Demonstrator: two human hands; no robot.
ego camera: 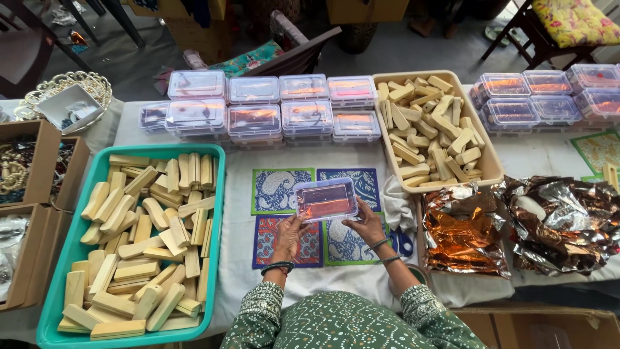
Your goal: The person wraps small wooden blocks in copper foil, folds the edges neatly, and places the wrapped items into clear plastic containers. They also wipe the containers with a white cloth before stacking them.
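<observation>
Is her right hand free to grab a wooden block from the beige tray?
Probably not yet: the right hand and left hand both hold the clear box. The beige tray itself lies open and uncovered.

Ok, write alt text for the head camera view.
Both hands, left hand and right hand, hold a small clear lidded box above four paisley mats. A teal tray and a beige tub hold pale wooden blocks; stacked clear boxes line the back, crumpled foil lies at right.

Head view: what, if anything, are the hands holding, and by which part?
Both hands hold one small clear plastic box: the left hand at its lower left edge, the right hand at its lower right edge.
</observation>
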